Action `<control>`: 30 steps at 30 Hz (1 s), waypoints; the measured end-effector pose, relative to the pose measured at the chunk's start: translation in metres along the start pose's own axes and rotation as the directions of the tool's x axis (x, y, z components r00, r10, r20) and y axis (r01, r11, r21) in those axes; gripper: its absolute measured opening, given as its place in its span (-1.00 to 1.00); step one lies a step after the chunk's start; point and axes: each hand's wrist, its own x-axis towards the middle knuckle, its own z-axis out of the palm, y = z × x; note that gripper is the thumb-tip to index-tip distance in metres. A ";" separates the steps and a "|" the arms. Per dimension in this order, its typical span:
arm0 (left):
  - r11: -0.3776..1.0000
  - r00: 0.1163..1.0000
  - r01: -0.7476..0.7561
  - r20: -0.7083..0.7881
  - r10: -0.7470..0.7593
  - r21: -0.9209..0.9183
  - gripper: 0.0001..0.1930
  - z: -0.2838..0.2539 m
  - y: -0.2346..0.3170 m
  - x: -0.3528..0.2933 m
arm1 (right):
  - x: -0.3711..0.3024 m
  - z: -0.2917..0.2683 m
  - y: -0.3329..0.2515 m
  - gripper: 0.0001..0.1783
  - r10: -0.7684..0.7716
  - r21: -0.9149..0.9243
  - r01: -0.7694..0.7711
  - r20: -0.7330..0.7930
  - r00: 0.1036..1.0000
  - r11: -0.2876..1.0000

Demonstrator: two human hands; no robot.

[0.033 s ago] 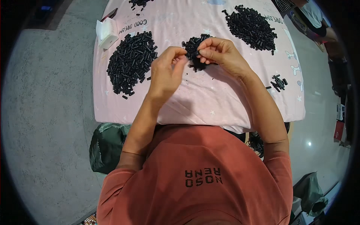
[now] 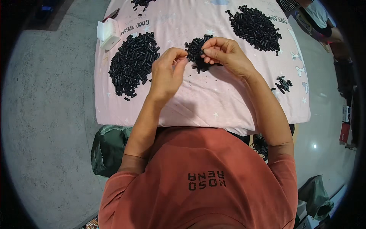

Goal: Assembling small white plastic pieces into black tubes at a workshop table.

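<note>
Flanking one black heap (image 2: 196, 49) are two hands (image 2: 166, 74) (image 2: 230, 58)

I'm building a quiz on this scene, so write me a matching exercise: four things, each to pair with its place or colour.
1. Left hand
2. Right hand
3. Cloth
4. Tissue pack

A. Pink
B. At the right side of the middle pile of black pieces
C. Near the upper left edge
D. Between the left pile and the middle one

Pairs: 1-D, 2-B, 3-A, 4-C

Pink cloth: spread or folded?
Spread: the pink cloth lies broad and mostly flat, slightly wrinkled, under the middle pile of black pieces by the right hand.
</note>
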 end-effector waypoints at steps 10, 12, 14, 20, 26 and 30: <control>1.000 0.994 0.013 0.113 -0.011 -0.019 -0.93 0.004 -0.008 -0.014 | 0.002 -0.007 0.004 -0.85 0.047 0.137 -0.052 0.037 0.998 0.989; 0.996 0.996 0.043 0.078 -0.036 -0.084 -0.91 0.005 0.000 -0.011 | 0.002 -0.006 0.004 -0.85 0.052 0.123 -0.059 0.055 0.997 0.991; 0.986 0.989 -0.148 -0.036 0.146 -0.079 -0.89 0.004 0.007 -0.005 | 0.001 -0.004 0.004 -0.85 0.057 0.108 -0.065 0.072 0.996 0.992; 0.986 0.992 -0.112 0.045 0.118 -0.120 -0.82 0.002 0.016 0.001 | -0.002 0.003 0.003 -0.84 0.040 0.024 -0.044 0.155 0.987 0.999; 0.981 0.985 -0.102 0.123 0.124 -0.165 -0.81 0.005 0.011 0.000 | -0.002 0.004 0.002 -0.82 0.029 -0.004 -0.028 0.184 0.982 1.000; 0.981 0.989 -0.083 0.105 0.102 -0.177 -0.83 0.003 0.011 0.000 | -0.003 0.004 0.001 -0.80 0.072 0.021 -0.076 0.147 0.987 0.997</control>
